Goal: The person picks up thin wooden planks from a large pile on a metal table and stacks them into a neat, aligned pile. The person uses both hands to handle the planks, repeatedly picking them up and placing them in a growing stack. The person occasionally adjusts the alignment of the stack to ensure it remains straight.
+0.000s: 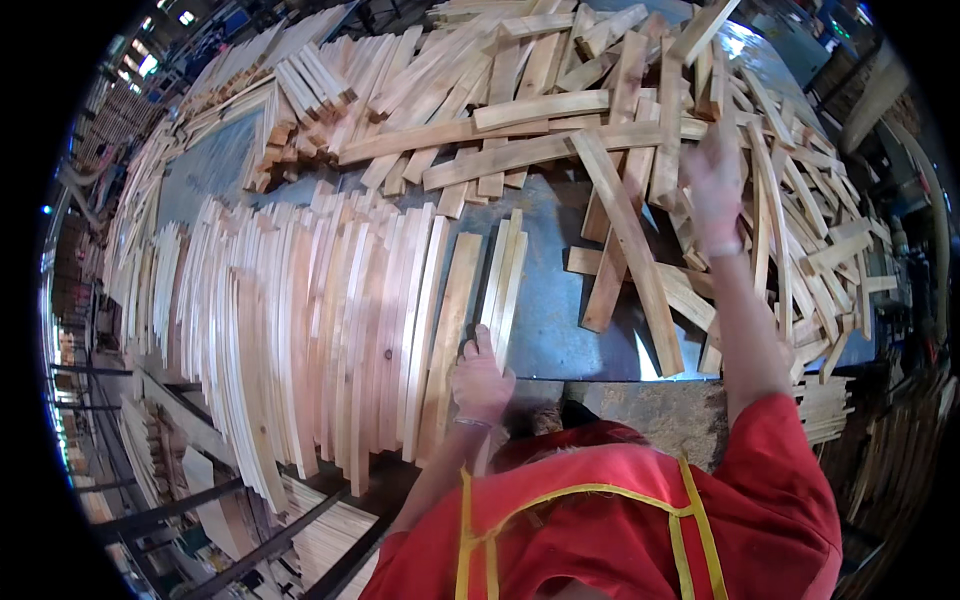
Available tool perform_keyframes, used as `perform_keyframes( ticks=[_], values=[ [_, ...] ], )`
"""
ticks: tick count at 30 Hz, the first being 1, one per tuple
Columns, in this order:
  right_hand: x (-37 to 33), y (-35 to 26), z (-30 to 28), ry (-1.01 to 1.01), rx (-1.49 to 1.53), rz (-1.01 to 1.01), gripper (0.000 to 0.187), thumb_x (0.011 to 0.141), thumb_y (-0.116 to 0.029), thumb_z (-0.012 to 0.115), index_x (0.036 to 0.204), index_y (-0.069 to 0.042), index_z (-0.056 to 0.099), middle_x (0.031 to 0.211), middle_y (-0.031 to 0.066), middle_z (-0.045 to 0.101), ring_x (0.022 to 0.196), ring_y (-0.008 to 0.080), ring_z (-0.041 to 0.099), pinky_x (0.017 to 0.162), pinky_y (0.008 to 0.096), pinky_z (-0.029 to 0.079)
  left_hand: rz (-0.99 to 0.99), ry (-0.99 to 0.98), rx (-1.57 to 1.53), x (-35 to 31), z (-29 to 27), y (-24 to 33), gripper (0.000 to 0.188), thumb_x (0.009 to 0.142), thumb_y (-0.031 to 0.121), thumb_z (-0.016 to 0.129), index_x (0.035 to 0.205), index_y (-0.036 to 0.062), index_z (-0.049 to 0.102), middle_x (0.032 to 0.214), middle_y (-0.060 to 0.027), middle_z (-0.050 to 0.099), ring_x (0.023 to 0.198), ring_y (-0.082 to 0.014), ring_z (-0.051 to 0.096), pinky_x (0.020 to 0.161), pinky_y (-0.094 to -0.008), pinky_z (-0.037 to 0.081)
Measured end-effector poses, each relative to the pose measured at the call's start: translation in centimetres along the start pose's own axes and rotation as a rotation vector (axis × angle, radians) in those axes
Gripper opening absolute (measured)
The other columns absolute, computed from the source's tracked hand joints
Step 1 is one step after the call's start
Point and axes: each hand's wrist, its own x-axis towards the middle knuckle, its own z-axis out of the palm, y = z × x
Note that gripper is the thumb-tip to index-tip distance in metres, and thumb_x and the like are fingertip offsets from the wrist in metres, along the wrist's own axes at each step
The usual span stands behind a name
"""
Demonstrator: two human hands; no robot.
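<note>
My left hand [483, 388] is closed around the near ends of a few narrow wooden slats [508, 280], which stand on edge side by side and point away from me. Just left of them, a single wooden slat [455, 320] leans beside a long row of upright slats [340, 310]. My right arm stretches forward over a jumbled pile of loose slats [800, 240]. Motion smears my right hand [714, 190] above the pile, so its fingers and anything in them do not show plainly.
All this wood lies on a blue-grey metal table [545, 320], whose front edge runs close to my body. One long slat [630, 255] lies crosswise, reaching to that edge. More slats [460, 70] are heaped at the back. Dark metal bars [260, 550] stand at lower left.
</note>
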Motion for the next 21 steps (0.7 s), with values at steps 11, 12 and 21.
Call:
perform_keyframes(
  ticks=[11,12,21],
  values=[
    [-13.8,5.4,5.3,-0.452,-0.055,0.203,0.09,0.084,-0.004,0.075,0.165,-0.013,0.038,0.145,0.0196,0.058,0.134,0.0334,0.059,0.113,0.0374,0.048,-0.167,0.102,-0.319,1.1,-0.1,-2.1,0.104,0.081,0.025,0.08,0.166,0.0043,0.023,0.152,-0.0291,0.05,0.132,-0.0443,0.058,0.113,-0.0466,0.049],
    [-15.0,4.9,6.1,-0.474,0.204,0.269,0.09,0.084,-0.001,0.074,0.165,-0.01,0.036,0.146,0.0182,0.058,0.133,0.0296,0.059,0.113,0.0352,0.048,-0.125,0.169,-0.327,0.6,-0.2,-2.3,0.099,0.083,0.024,0.077,0.165,0.0038,0.024,0.153,-0.0297,0.049,0.131,-0.045,0.059,0.112,-0.0482,0.05],
    [-27.1,-1.5,15.2,-0.946,0.375,0.625,0.078,0.091,-0.031,0.071,0.156,0.0,0.043,0.126,0.0216,0.07,0.112,0.033,0.07,0.097,0.0418,0.054,-0.038,0.303,0.172,0.6,-2.6,-4.8,0.073,0.084,0.034,0.076,0.145,0.0019,0.049,0.133,-0.0154,0.057,0.126,-0.0334,0.057,0.103,-0.0462,0.05]
  ],
)
